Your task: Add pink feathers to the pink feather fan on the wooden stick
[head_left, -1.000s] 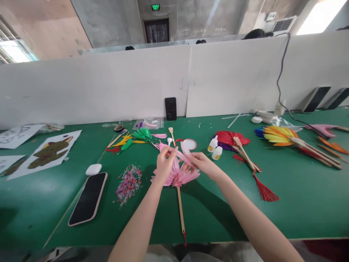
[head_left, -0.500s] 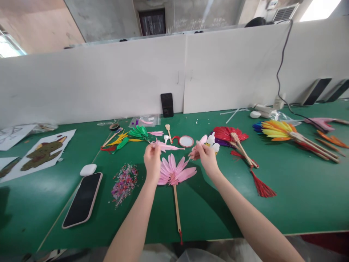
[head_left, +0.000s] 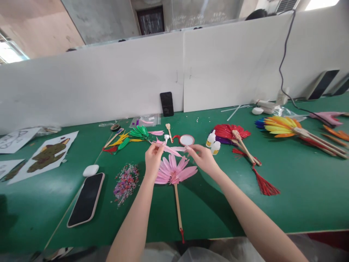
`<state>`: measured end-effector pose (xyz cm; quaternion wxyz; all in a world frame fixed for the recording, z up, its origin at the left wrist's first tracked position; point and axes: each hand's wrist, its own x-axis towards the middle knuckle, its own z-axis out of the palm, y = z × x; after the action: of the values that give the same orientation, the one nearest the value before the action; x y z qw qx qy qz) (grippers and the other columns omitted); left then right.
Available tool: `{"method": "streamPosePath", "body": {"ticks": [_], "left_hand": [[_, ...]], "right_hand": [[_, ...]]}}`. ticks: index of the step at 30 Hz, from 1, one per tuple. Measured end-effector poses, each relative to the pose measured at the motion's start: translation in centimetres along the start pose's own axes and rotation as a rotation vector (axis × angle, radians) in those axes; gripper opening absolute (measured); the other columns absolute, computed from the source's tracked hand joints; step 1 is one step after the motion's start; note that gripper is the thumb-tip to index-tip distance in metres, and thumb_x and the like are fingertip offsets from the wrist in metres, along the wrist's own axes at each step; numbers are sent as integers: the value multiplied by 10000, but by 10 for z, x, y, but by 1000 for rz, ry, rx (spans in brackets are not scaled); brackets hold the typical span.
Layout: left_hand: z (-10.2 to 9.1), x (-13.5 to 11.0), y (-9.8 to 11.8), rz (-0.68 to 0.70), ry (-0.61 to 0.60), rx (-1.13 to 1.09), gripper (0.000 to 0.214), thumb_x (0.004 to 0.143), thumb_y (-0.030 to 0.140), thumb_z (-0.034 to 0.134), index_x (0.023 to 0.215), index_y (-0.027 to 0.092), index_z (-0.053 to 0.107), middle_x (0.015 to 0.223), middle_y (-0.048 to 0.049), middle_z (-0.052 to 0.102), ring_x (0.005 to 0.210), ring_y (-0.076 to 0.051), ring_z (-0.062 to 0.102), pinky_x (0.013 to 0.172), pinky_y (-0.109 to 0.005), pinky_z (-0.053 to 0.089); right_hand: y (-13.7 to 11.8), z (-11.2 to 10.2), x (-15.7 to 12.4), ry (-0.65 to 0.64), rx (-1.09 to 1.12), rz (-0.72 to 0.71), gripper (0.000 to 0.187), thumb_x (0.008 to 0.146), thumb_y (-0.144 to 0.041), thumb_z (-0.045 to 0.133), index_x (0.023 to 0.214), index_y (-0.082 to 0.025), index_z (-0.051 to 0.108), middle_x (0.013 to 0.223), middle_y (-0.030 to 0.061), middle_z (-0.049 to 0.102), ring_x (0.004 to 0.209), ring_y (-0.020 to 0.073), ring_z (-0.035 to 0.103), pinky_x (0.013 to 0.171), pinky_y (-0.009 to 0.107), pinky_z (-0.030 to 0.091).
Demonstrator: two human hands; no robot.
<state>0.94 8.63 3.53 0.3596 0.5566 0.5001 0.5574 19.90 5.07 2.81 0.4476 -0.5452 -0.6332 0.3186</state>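
Note:
My left hand [head_left: 154, 156] is closed in a pinch on a pink feather [head_left: 173, 150], which points right above the fan. My right hand [head_left: 201, 159] pinches the end of a pale strip [head_left: 180, 149] that reaches back to the feather; its kind is not clear. Below both hands lies a fan of pink feathers [head_left: 174, 171] with a wooden handle [head_left: 178, 207] and a red cord at its end. Two small white glue bottles [head_left: 215, 147] stand just right of my right hand. Behind my hands lies a round white disc with a red rim [head_left: 187, 140].
Left of the fan is a pile of colourful bits [head_left: 125, 184], then a phone [head_left: 86, 200] and a white case [head_left: 91, 170]. Green and yellow feathers [head_left: 139, 133] lie behind. A red feather fan [head_left: 231, 133] and a rainbow one [head_left: 280, 127] lie right. A white partition [head_left: 122, 80] closes the back.
My right hand has moved left toward my left hand and now pinches the pale strip at the feather. The glue bottles it partly hid are in plain view.

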Motion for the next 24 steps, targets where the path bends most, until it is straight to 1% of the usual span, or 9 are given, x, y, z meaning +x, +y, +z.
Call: {"method": "streamPosePath", "body": {"ticks": [2, 4, 7, 10, 13, 16, 18, 22, 24], "left_hand": [[1, -2, 1, 26, -44, 27, 250, 742, 413, 610, 672, 178, 563, 635, 19, 512, 592, -110, 469, 582, -221, 379], [2, -3, 3, 43, -70, 46, 237, 746, 401, 616, 679, 176, 577, 641, 15, 525, 603, -113, 478, 593, -223, 380], [4, -5, 6, 15, -120, 19, 234, 754, 400, 611, 710, 171, 586, 642, 12, 529, 603, -114, 481, 590, -222, 379], [6, -8, 11, -22, -295, -18, 224, 756, 387, 619, 827, 175, 604, 724, 0, 560, 647, -121, 507, 607, -224, 394], [7, -14, 17, 11, -449, 12, 193, 777, 365, 608, 791, 174, 629, 736, -11, 568, 683, -136, 519, 639, -236, 403], [7, -17, 20, 62, -453, 32, 194, 801, 345, 585, 745, 171, 648, 724, -17, 553, 692, -141, 508, 644, -245, 396], [7, -18, 21, 66, -448, 29, 189, 803, 331, 587, 734, 164, 642, 722, -18, 545, 687, -140, 498, 639, -249, 388], [8, -18, 22, 20, -465, 5, 214, 794, 336, 601, 689, 150, 608, 682, -14, 528, 659, -133, 470, 622, -256, 364], [8, -18, 22, -10, -461, -25, 229, 787, 348, 609, 679, 146, 598, 669, -6, 515, 647, -125, 453, 613, -253, 351]], "right_hand": [[-7, 0, -4, -251, 225, 95, 429, 829, -550, 490, 824, -161, 670, 678, 44, 656, 552, 146, 591, 444, 233, 454], [-11, 3, -7, -392, 361, 181, 405, 775, -549, 565, 782, -157, 665, 605, 11, 631, 468, 109, 545, 418, 213, 431], [-12, 9, -9, -383, 468, 259, 359, 709, -507, 658, 748, -150, 645, 582, -8, 628, 438, 81, 525, 408, 187, 402], [-13, 12, -10, -328, 544, 288, 340, 707, -480, 673, 743, -145, 623, 599, 3, 655, 453, 77, 552, 414, 172, 386], [-14, 10, -11, -382, 569, 316, 330, 707, -472, 677, 756, -152, 615, 614, 8, 672, 461, 90, 578, 412, 176, 393], [-15, 5, -11, -465, 557, 307, 313, 700, -453, 691, 771, -154, 627, 663, 21, 692, 496, 109, 604, 425, 190, 423], [-15, 3, -11, -464, 535, 282, 299, 700, -434, 697, 768, -148, 646, 689, 29, 697, 516, 106, 605, 432, 188, 425], [-17, 5, -11, -462, 504, 273, 296, 673, -417, 728, 695, -130, 655, 562, 9, 652, 447, 82, 553, 363, 161, 320], [-19, 6, -12, -490, 543, 307, 295, 657, -404, 747, 695, -125, 661, 561, 14, 655, 444, 80, 556, 359, 160, 313]]}}
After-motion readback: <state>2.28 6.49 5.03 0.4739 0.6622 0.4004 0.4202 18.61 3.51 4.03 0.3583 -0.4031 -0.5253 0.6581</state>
